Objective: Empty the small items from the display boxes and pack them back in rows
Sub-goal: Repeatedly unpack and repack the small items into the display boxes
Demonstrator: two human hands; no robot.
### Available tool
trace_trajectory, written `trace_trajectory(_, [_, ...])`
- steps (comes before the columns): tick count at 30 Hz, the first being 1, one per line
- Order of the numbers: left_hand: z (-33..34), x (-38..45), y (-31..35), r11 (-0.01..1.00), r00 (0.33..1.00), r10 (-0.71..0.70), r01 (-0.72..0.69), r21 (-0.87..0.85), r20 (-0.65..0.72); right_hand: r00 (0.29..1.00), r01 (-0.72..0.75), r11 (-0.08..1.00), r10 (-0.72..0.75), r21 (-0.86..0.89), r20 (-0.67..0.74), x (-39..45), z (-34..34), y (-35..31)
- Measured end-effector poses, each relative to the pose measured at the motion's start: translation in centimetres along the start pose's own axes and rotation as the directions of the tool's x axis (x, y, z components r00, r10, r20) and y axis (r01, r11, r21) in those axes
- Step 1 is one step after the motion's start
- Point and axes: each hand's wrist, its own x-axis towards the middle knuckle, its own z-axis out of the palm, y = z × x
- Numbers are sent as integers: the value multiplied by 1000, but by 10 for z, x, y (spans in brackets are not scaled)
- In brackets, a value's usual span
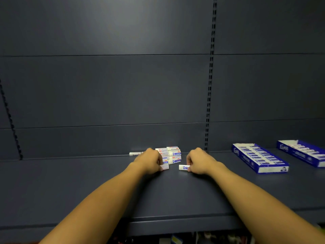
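At frame centre, loose small items (169, 155) are stacked; one is pinched by the left hand (149, 161), another by the right hand (199, 162). Two display boxes (260, 158) at right appear filled.

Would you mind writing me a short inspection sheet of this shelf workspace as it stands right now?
Surface: dark blue-grey shelf, with slotted uprights in the panel behind it.
Job's things: pile of small white erasers at the back centre; two blue display boxes, the near box and the far box, to the right, both holding rows of erasers.
Clutter: one small white item lying by the back panel, left of the pile; too small to identify.
Hands: left hand grips an eraser beside the pile; right hand pinches another eraser resting on the shelf.
Cables: nothing seen.
Surroundings: blurred goods on a lower level.
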Motion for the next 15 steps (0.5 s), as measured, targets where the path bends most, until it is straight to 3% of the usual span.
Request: trace_trajectory(15, [-11,23,100,979,977,202,-202,10,-67,971,-211,977,206,-36,-119,-67,-53,79])
